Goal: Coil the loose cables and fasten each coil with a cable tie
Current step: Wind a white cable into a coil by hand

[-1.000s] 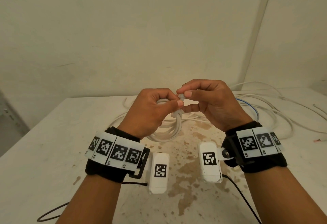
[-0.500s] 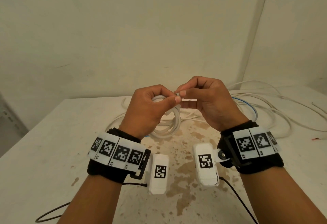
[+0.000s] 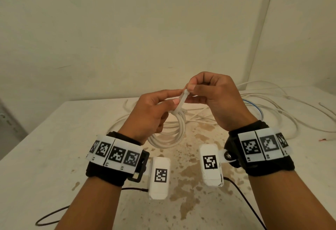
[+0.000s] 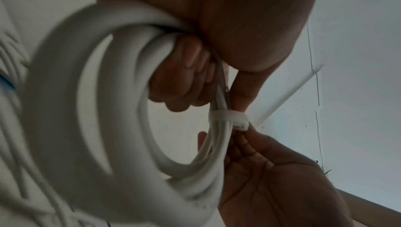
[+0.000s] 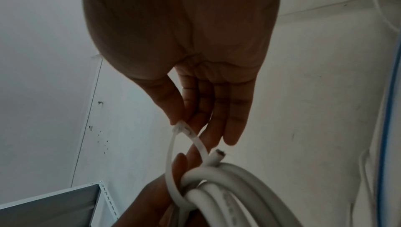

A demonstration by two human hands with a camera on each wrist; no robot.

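My left hand (image 3: 177, 96) grips a coil of thick white cable (image 3: 171, 135) above the table, its fingers curled through the loops (image 4: 184, 76). A white cable tie (image 3: 183, 100) is looped round the coil's strands (image 4: 228, 116). My right hand (image 3: 190, 88) pinches the tie's upper end between thumb and fingers (image 5: 180, 124). The tie (image 5: 171, 162) runs down from that pinch and round the coil (image 5: 238, 188). The cable's cut end (image 5: 219, 155) sticks out beside the tie.
Loose white cables (image 3: 272, 110) and a thin blue wire (image 3: 258, 110) lie tangled at the back right of the stained white table (image 3: 45, 139). A black cord (image 3: 54, 217) trails near the front left edge. A grey metal rack (image 3: 7, 120) stands left.
Both hands have risen a little. My right hand has lifted up and away from the left, drawing the cable tie out into view above the coil.
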